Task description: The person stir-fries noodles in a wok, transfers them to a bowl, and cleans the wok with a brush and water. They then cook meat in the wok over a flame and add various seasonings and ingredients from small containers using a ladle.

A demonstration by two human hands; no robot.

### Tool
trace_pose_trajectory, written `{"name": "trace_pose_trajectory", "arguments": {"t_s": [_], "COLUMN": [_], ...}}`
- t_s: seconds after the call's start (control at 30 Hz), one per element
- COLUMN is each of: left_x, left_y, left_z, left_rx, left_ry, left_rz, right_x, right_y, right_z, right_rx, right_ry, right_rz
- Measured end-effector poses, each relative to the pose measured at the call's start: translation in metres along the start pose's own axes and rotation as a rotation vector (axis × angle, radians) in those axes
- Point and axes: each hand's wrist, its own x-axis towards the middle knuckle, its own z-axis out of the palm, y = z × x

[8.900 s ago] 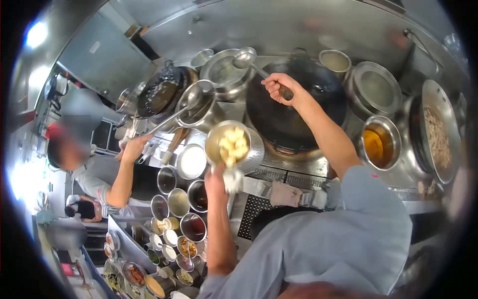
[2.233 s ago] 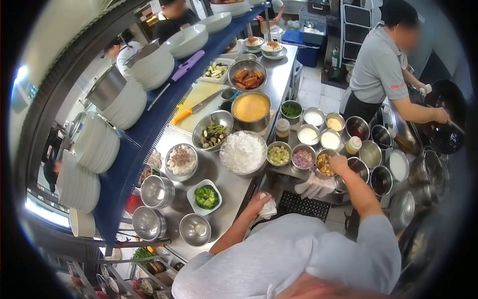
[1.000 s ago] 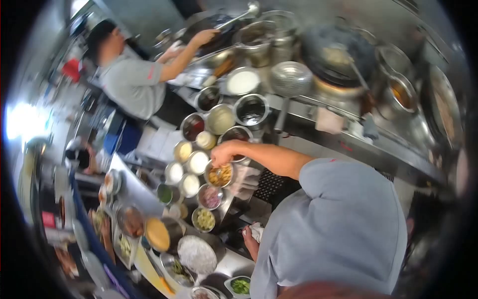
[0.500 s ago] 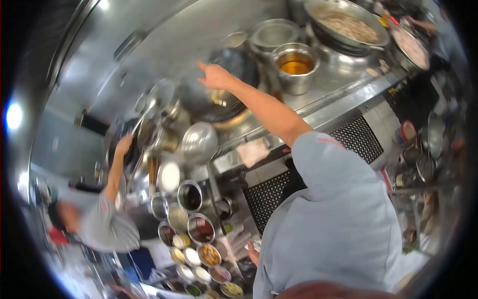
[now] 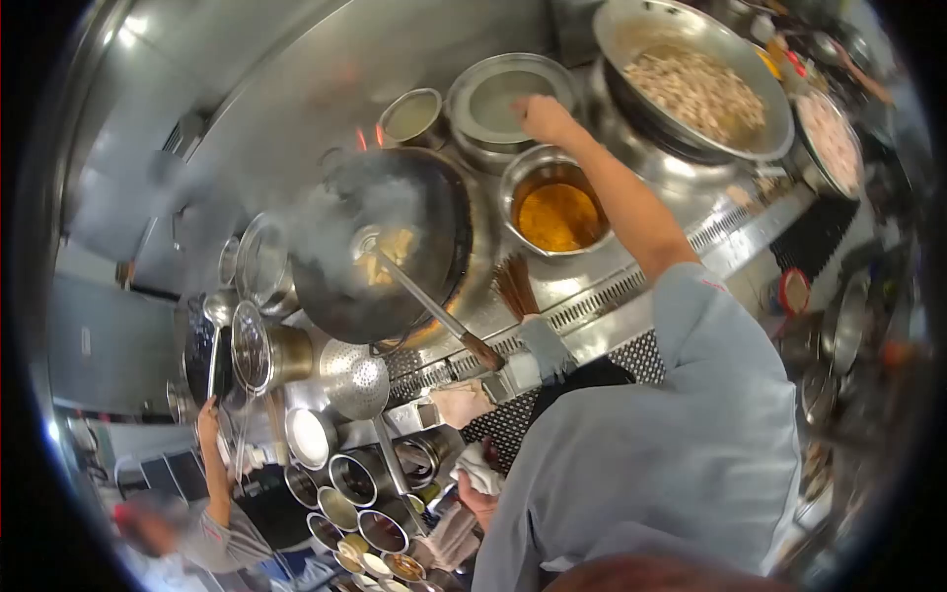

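Note:
My right hand (image 5: 545, 118) reaches over the steel pot of cloudy liquid (image 5: 464, 104), its fingers curled together; anything in them is too small to make out. Below it stands a pot of orange-yellow oil (image 5: 560, 217). My left hand (image 5: 477, 501), low beside my body, is closed on a crumpled white cloth (image 5: 479, 470). Neither hand touches the ladle (image 5: 429, 304), whose head lies in the steaming black wok (image 5: 340, 286) by pale yellow pieces and whose wooden handle end points toward me.
A large pan of cooked pieces (image 5: 695, 94) sits at the upper right. The perforated strainer (image 5: 353, 380) lies left of a folded cloth (image 5: 462, 403). Bowls of sauces (image 5: 383, 531) stand below. At the lower left another person (image 5: 222, 543) holds a long-handled ladle (image 5: 213, 340).
My right hand has moved right, from over the wok to the pot of cloudy liquid. The view has shifted, and the ladle in the wok and the bamboo brush now show clearly.

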Motion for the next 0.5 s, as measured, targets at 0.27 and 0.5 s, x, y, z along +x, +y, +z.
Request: {"name": "trace_pose_trajectory", "arguments": {"t_s": [0.27, 0.5], "left_x": [-0.016, -0.001], "left_y": [0.004, 0.007], "left_z": [-0.027, 0.022], "left_rx": [-0.312, -0.219], "left_ry": [-0.173, 0.181], "left_rz": [0.117, 0.107], "right_x": [0.073, 0.108], "right_y": [0.070, 0.095], "right_z": [0.064, 0.128], "right_rx": [-0.562, -0.867], "right_ry": [-0.324, -0.440], "right_rz": [0.080, -0.057]}}
